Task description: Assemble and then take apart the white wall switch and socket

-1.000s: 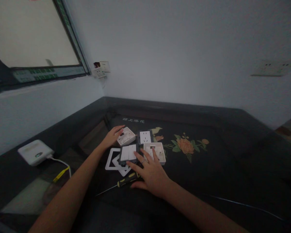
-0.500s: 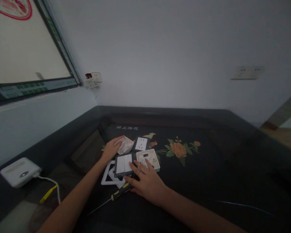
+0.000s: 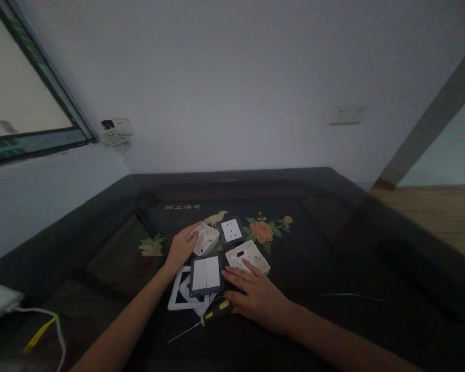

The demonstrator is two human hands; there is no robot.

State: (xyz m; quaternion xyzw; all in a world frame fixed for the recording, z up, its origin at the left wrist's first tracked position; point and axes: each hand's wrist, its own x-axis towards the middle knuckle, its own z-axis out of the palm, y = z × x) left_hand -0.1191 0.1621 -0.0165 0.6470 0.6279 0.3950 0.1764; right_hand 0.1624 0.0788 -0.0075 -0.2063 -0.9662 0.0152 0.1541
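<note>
My left hand [image 3: 181, 249] has its fingers round the left side of a white square mounting box [image 3: 206, 239], its thumb at the rim. My right hand [image 3: 259, 296] is open, fingers spread; one fingertip reaches over the near edge of a second white mounting box [image 3: 251, 254], others lie beside a two-rocker light switch [image 3: 205, 274]. Under the switch lie white cover frames [image 3: 173, 301], overlapping. A dark socket module with a white face [image 3: 231, 231] rests behind the boxes. A screwdriver [image 3: 217, 312] with a black and yellow handle lies in front, its handle end near my right hand.
The dark glossy table [image 3: 318, 330] bears a printed flower pattern [image 3: 262, 232]. At the left edge sits a white device [image 3: 0, 304] with a white cable and yellow tag [image 3: 39, 335]. Wall sockets [image 3: 346, 115] and a loose socket [image 3: 114, 136] are on the wall behind.
The view has swung to the right. My right hand has drawn back off the switch to its right side. The left hand stays at the same mounting box.
</note>
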